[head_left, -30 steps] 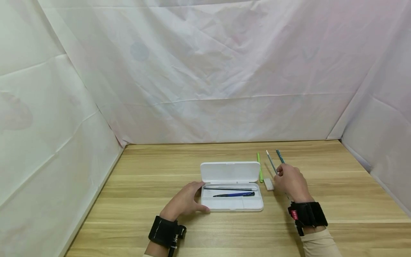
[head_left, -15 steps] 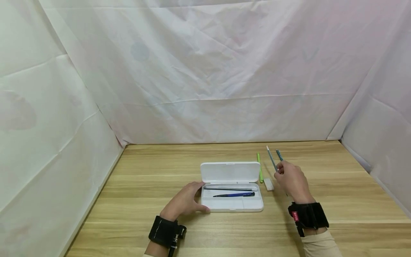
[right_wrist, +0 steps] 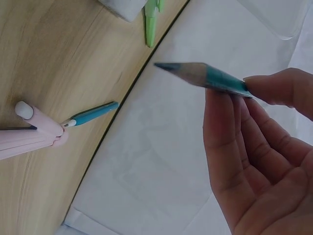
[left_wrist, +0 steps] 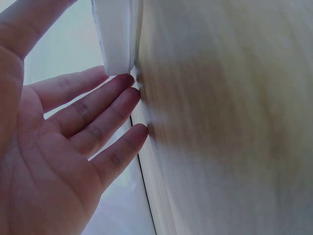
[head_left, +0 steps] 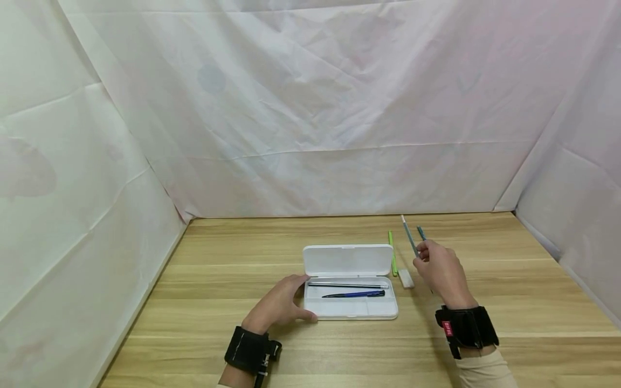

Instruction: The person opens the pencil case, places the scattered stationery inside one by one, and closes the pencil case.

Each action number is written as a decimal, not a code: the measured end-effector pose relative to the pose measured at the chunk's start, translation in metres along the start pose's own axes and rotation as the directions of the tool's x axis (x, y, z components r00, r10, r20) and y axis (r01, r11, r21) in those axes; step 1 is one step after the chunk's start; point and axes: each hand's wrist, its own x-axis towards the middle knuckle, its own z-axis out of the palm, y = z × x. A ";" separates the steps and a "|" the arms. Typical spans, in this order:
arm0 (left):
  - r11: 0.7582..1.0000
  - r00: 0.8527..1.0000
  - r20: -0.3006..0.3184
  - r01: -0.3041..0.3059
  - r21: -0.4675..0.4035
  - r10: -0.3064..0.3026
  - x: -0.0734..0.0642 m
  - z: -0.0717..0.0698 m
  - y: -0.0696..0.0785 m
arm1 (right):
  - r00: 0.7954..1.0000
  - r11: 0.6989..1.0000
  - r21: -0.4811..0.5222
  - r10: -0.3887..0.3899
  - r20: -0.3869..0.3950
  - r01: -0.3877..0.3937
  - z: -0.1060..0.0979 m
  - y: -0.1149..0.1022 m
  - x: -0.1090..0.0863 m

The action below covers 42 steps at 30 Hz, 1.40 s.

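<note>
We have black bands [head_left: 248, 349] on both wrists. Left hand [head_left: 276, 306]: fingers extended, not wrapped round anything; thumb at the near left corner of the white case [head_left: 335, 308], fingertips at its far left corner. Case sits flat, lid [head_left: 346, 260] up on its hinge. In it we see a black pencil [head_left: 344, 285] with a white end and a blue pen [head_left: 354, 294] with black ends, both lengthwise. Right hand [head_left: 442, 274]: pinching a teal pencil [right_wrist: 220, 81] between thumb and fingers, right of the case, off the table. Pencil looks sharp: dark point, bare wood cone, white tip on the far end. Near it: whitish eraser [head_left: 406, 278], green pen [head_left: 392, 253]. Right wrist view gives us a pink tool [right_wrist: 36, 129] with a blue stick [right_wrist: 93, 114] at its end. Surface: pale wood-grain table [head_left: 233, 258], streaky. Beyond, we get wrinkled whitish cloth [head_left: 310, 108] at back and sides, faintly pink in places.
</note>
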 end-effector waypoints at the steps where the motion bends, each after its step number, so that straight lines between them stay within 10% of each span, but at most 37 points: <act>1: 1.000 1.000 0.000 0.001 0.001 -0.001 0.000 0.000 0.000 | 1.000 1.000 0.003 0.001 0.000 -0.001 0.000 0.000 0.000; 42: 1.000 1.000 0.006 0.020 0.005 -0.020 0.000 0.000 0.000 | 0.991 0.996 0.034 -0.083 -0.106 0.087 -0.008 -0.019 -0.005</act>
